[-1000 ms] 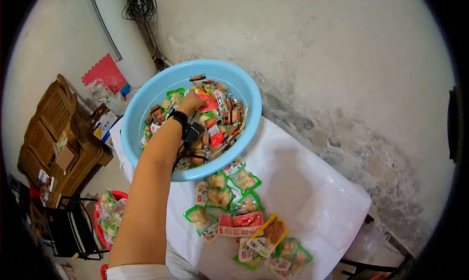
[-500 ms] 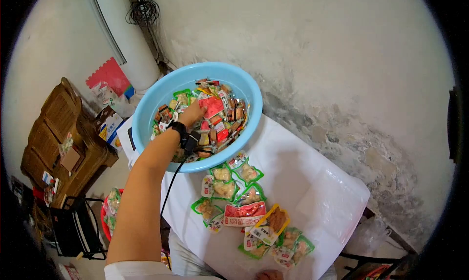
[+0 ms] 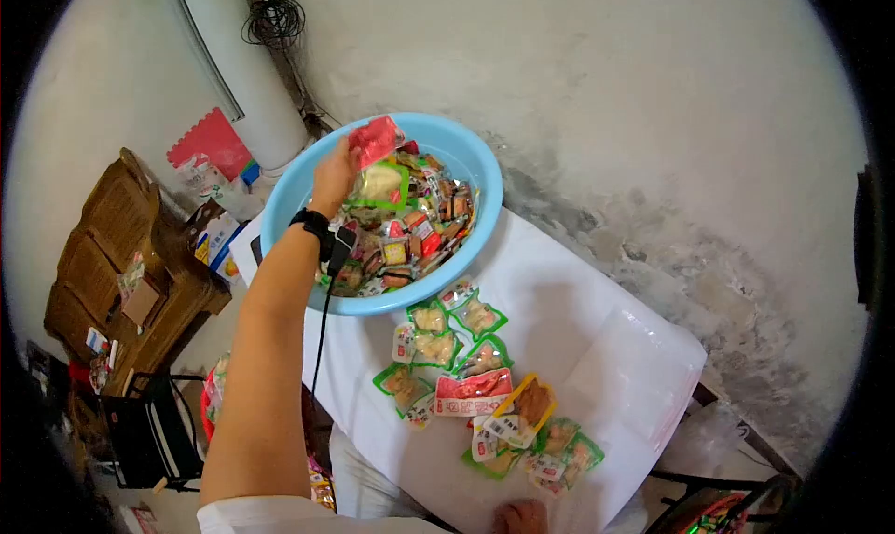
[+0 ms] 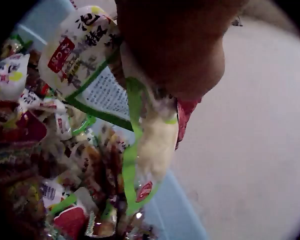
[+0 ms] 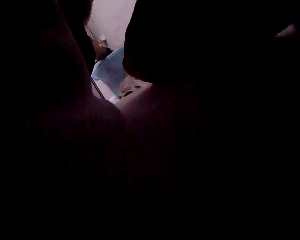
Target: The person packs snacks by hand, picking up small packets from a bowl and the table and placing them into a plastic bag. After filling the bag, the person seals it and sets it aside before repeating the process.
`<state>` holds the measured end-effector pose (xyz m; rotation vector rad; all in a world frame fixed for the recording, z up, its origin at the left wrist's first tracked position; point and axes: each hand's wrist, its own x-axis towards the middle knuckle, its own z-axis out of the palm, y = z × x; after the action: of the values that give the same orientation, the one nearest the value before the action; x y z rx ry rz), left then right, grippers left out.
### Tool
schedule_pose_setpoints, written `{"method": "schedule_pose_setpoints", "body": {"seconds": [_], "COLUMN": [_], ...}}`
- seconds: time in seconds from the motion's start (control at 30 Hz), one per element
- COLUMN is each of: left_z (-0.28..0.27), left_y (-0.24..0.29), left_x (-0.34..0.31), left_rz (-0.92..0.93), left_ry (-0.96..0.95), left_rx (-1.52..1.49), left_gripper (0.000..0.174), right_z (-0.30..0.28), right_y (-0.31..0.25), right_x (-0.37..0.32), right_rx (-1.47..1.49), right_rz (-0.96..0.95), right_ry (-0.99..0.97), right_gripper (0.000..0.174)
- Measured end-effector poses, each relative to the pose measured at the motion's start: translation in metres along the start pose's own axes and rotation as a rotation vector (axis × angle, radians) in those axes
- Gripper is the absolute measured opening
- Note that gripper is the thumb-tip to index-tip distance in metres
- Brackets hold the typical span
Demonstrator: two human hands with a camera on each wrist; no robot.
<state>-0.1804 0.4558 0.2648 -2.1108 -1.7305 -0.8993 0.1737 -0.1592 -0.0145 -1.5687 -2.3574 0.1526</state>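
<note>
With the left hand (image 3: 334, 178), gripping a flat red plastic packet (image 3: 376, 141) and a clear, green-edged plastic packet (image 3: 380, 185) above a round light-blue plastic basin (image 3: 487, 171). Shows black-printed white film (image 4: 82, 50) only from the left wrist, hiding most of the red packet there. Holds the green-edged packet's long axis near vertical in that view; from the head, points the red one up and right. Cannot tell the state of the right hand (image 3: 520, 517), cut off below.

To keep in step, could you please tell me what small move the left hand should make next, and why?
The left hand should probably carry the red packet and green-edged packet to the white table, since it holds both over the blue basin and similar packets lie there.
</note>
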Motion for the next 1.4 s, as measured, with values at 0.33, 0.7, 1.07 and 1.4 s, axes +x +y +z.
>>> {"method": "schedule_pose_setpoints", "body": {"seconds": [0.33, 0.7, 1.07, 1.4], "left_z": [-0.097, -0.088, -0.008, -0.111], "left_y": [0.049, 0.154, 0.097, 0.188], "left_x": [-0.028, -0.227, -0.288, -0.385], "left_rz": [-0.032, -0.300, -0.353, -0.060], "left_ry": [0.281, -0.200, -0.175, -0.405], "left_rx": [-0.543, -0.894, -0.485, -0.753], "left_gripper": [0.027, 0.034, 0.044, 0.037], "right_z": [-0.100, -0.104, -0.113, -0.102], "right_y": [-0.015, -0.016, -0.021, -0.020], "right_x": [0.082, 0.086, 0.086, 0.077], "right_rx": [0.289, 0.283, 0.284, 0.212], "right_rz": [0.082, 0.064, 0.060, 0.058], "right_ry": [0.104, 0.128, 0.129, 0.142], "right_gripper": [0.017, 0.016, 0.014, 0.011]}}
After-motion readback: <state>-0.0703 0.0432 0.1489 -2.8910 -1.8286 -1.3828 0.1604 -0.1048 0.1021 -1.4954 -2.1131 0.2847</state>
